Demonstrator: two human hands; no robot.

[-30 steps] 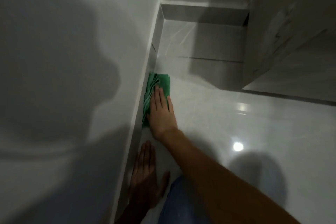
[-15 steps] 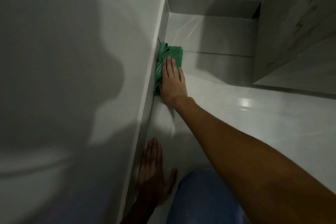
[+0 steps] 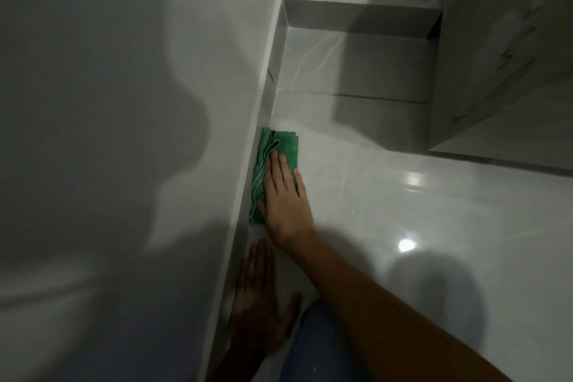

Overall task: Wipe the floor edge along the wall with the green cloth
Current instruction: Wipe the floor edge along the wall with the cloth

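Observation:
A folded green cloth (image 3: 280, 146) lies on the glossy white floor, pushed up against the grey skirting (image 3: 248, 183) at the foot of the left wall. My right hand (image 3: 285, 195) lies flat on the cloth with fingers straight and pointing away from me, pressing it down; the hand covers the cloth's near half. My left hand (image 3: 259, 304) rests palm down on the floor beside the skirting, closer to me, fingers spread, holding nothing.
The white wall (image 3: 124, 133) fills the left side, with my shadow on it. The skirting runs to a corner (image 3: 283, 3) ahead. A marbled cabinet or panel (image 3: 496, 71) overhangs the floor at the upper right. My knee in blue cloth (image 3: 313, 347) sits at the bottom.
Half a second ago my right hand and the cloth were farther along the skirting toward the corner; they have slid back toward me. The left hand stays planted.

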